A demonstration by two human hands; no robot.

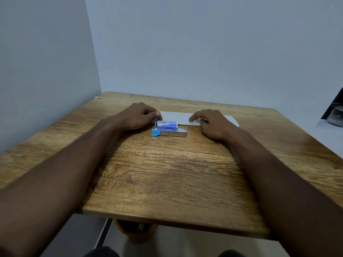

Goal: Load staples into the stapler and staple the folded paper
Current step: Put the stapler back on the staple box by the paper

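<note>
Both arms are stretched out across the wooden table, and the hands are down at the far side of it, one at each end of the folded paper, a long white strip lying flat and running left to right. The left hand sits at the paper's left end with its fingers curled under into a loose fist, thumb poking out to the right, tip right at the paper's edge; whether it is actually pinching the paper I cannot tell from here. Over on the other side, the right hand lies palm down on the right part of the strip, forefinger stretched out to the left and pressing flat on the sheet, the other fingers bent in. Between the two hands, just in front of the paper, there is the staple box, a small blue and white carton, and neither hand has it. Tucked right up against the box's near side lies the stapler, a silver metal body with a blue plastic end pointing left, resting flat on the wood and untouched. Off at the right edge of the view, a dark object stands beyond the table, too blurred to make out
</note>
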